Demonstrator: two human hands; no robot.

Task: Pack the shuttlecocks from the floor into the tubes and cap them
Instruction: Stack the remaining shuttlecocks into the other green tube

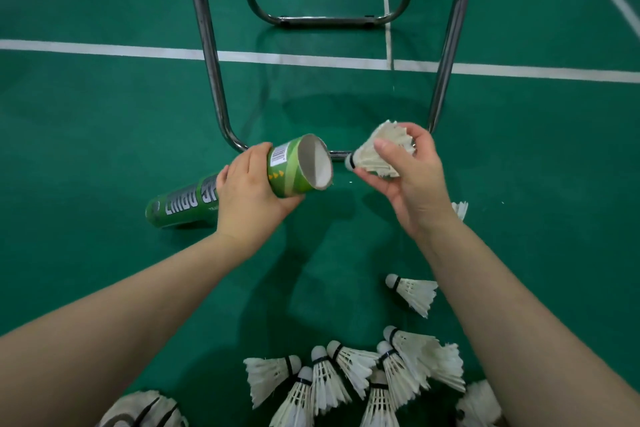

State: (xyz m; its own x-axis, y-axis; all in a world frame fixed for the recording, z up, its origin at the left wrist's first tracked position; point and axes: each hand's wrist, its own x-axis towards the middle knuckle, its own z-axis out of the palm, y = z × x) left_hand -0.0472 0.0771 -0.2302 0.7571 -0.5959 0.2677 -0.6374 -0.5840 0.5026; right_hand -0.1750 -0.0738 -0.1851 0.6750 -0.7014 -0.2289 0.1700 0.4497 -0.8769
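- I see the left hand [249, 198] gripping a green tube [298, 166]. The fingers are curled under it and the thumb lies over the top, just behind the open mouth.
- The tube has no cap. Its mouth faces the right fingers and shows grey card inside.
- The other end of the tube slopes down past the left wrist toward the floor [104, 121]. I cannot tell if it touches.
- The right hand [412, 184] pinches one white shuttlecock [377, 152] by the feathers, with the thumb on my side and the other fingers curled over the far side.
- The cork of this shuttlecock points at the tube mouth, just beside the rim and not inside.
- Below both wrists, nearer to me, a heap of shuttlecocks [346, 378] lies on the floor with the feathers overlapping.
- A single shuttlecock [414, 291] lies between the heap and the right fingers, beside the forearm.
- The floor is a green court surface, a little glossy. A white line [104, 49] crosses it beyond the fingers.
- Beyond the fingers stands a chair [211, 62] with chrome legs and a dark seat. Its low rail passes behind the tube mouth.
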